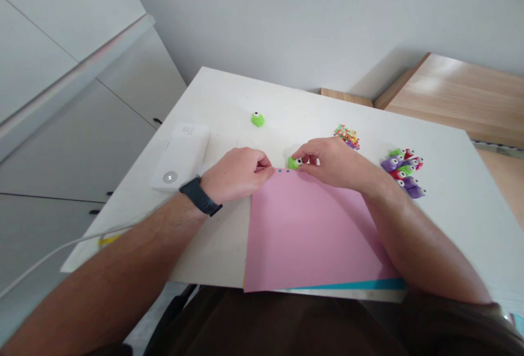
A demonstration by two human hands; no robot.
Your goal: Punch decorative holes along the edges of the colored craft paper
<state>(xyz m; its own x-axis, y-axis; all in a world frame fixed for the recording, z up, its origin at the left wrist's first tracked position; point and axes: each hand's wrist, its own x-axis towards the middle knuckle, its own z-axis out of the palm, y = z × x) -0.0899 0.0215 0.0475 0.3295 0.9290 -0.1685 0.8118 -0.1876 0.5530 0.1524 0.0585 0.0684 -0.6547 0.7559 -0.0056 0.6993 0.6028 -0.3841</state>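
A white worktop (229, 94) stands before a pale wall (266, 23). At the far edge of the pink sheet (303, 230) is the green craft punch (292, 164), beside two small blue stars (280, 171). The fingers of the right hand (333, 164) are bent and nearly closed, with the punch held between thumb and fingertips. The left hand (244, 169) has its thumb and forefinger pinched together on the sheet's far left corner. The near edge of the sheet reaches the front edge of the worktop, where a strip of a blue sheet (347, 285) shows underneath. Beyond the hands, white surface extends to another green punch (257, 120). On the right, near the right hand, are a confetti pile (346, 135) and a group of coloured punches (405, 171); a white device (186, 151) lies left of the left hand.
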